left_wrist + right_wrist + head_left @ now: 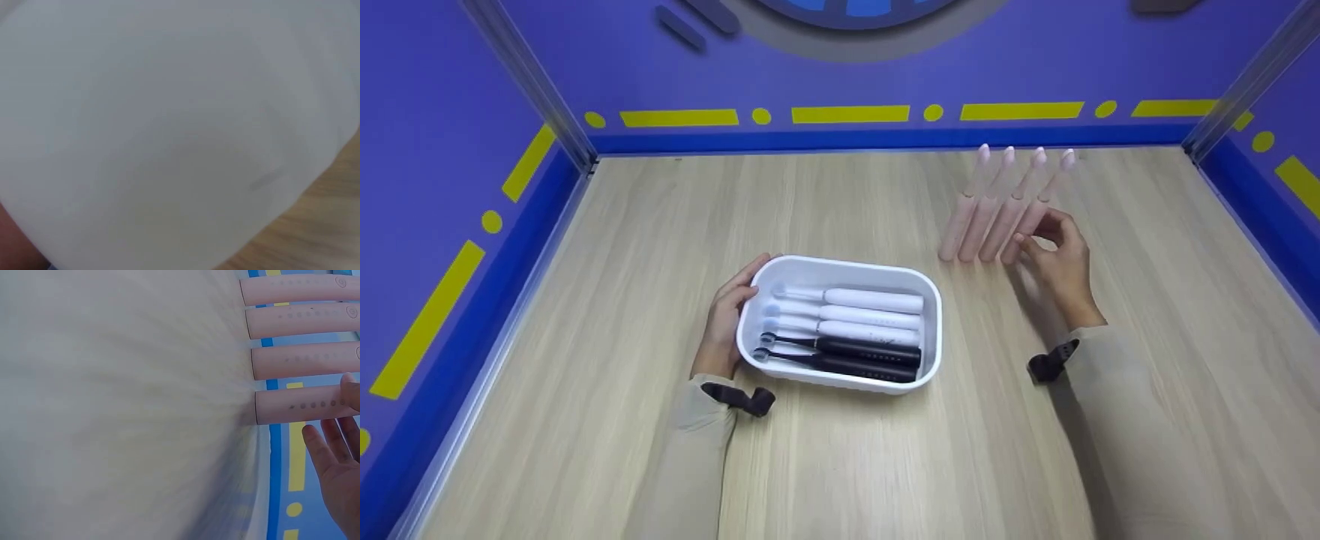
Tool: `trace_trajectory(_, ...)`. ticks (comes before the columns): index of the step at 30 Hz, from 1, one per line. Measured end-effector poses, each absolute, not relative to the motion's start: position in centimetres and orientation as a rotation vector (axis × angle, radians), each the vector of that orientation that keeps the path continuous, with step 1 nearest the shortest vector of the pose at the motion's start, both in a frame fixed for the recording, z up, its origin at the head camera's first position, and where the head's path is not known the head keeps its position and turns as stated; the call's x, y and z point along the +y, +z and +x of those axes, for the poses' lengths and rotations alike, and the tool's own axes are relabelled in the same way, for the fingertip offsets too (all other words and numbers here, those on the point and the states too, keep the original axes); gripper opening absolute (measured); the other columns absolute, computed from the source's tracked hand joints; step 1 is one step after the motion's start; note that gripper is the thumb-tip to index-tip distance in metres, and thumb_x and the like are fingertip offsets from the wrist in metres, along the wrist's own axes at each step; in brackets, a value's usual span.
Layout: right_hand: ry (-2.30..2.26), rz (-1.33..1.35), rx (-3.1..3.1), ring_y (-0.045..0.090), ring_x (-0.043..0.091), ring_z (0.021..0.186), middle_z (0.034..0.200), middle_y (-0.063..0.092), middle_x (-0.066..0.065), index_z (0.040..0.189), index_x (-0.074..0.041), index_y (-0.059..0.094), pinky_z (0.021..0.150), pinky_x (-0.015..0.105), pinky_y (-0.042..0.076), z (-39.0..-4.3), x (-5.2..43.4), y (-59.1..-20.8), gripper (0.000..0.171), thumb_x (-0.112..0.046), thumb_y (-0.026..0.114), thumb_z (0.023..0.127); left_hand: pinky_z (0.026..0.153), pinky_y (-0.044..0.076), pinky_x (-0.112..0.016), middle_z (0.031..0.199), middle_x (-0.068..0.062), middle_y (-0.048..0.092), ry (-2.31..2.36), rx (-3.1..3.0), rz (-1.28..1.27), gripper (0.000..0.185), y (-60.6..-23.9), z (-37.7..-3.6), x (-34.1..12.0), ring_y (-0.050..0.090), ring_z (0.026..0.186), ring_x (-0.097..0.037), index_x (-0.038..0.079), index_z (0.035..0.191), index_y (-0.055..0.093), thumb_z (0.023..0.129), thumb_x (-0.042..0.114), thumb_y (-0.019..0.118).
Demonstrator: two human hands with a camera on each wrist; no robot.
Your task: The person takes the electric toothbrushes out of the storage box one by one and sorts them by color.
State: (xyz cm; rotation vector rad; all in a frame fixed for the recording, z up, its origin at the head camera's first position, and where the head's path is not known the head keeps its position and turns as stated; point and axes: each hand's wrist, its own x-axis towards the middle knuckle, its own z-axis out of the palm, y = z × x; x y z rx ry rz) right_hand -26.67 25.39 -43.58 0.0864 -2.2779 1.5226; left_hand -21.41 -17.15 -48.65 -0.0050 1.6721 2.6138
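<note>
A pale wood-grain bench (885, 465) filled the space between blue walls (427, 150) marked with yellow bars and dots. On its middle stood a white rectangular tray (934, 330), its long side running left to right. Inside it lay five electric toothbrushes side by side, brush heads toward the left: three white toothbrushes (870, 315) at the far side and two black toothbrushes (847, 357) at the near side.

To the right of the tray and further back, four pink toothbrushes (986, 214) stood upright in a close row, leaning slightly to the right.

The left hand (725, 319) rested against the tray's left end, its fingers lying relaxed along the rim; the left wrist view showed only the blurred white tray wall close up. The right hand (1057, 259) was at the rightmost pink toothbrush (1035, 214), fingers (318, 450) loosely bent about its lower body; whether they truly gripped it could not be told. Both arms wore beige sleeves (1117, 405).
</note>
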Motion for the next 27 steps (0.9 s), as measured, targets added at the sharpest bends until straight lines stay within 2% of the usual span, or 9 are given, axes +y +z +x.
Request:
trace_trajectory(8,1.557,0.083,-2.249,0.057,0.009,0.098,0.107,0.058,0.005,0.124,0.011,0.051,0.098,0.032,0.046,-26.5,25.4,-43.4,0.045,0.003,0.068,0.083,0.121,0.017,-0.034,0.155,-0.016,0.032,2.617,1.657,0.002,0.056,-48.5,-21.4,-17.1,0.026,0.146,-0.021,-0.006,0.145,0.034,0.09,-0.003,0.027)
trace_trajectory(15,1.568,0.09,-2.239,0.058,0.009,0.098,0.108,0.059,0.002,0.126,0.009,0.05,0.089,0.014,0.046,-26.3,25.8,-43.3,0.046,-0.001,0.068,0.085,0.121,0.017,-0.034,0.154,-0.015,0.034,2.623,1.63,-0.007,0.056,-48.4,-21.4,-17.2,0.028,0.145,-0.02,-0.004,0.145,0.036,0.09,-0.002,0.028)
trace_trajectory(19,1.592,0.07,-2.248,0.058,0.01,0.1,0.11,0.059,0.002,0.128,0.008,0.049,0.083,0.009,0.047,-26.1,25.9,-43.2,0.047,-0.003,0.067,0.086,0.121,0.016,-0.033,0.155,-0.014,0.033,2.604,1.659,-0.009,0.056,-48.3,-21.4,-17.1,0.026,0.145,-0.019,-0.003,0.145,0.036,0.09,-0.002,0.029)
trace_trajectory(22,1.587,0.042,-2.263,0.058,0.014,0.103,0.112,0.059,0.005,0.129,0.007,0.049,0.082,0.008,0.048,-25.9,26.0,-43.1,0.047,-0.004,0.067,0.086,0.121,0.016,-0.032,0.154,-0.014,0.035,2.601,1.666,-0.026,0.056,-48.3,-21.3,-17.1,0.026,0.146,-0.018,-0.003,0.145,0.037,0.09,-0.002,0.029)
trace_trajectory(27,1.558,0.048,-2.257,0.058,0.027,0.107,0.117,0.059,0.017,0.129,0.008,0.049,0.082,0.009,0.049,-25.4,25.7,-42.6,0.048,-0.004,0.067,0.087,0.121,0.017,-0.032,0.153,-0.014,0.037,2.611,1.655,-0.041,0.055,-48.4,-21.3,-17.0,0.028,0.145,-0.019,-0.003,0.144,0.038,0.09,-0.002,0.029)
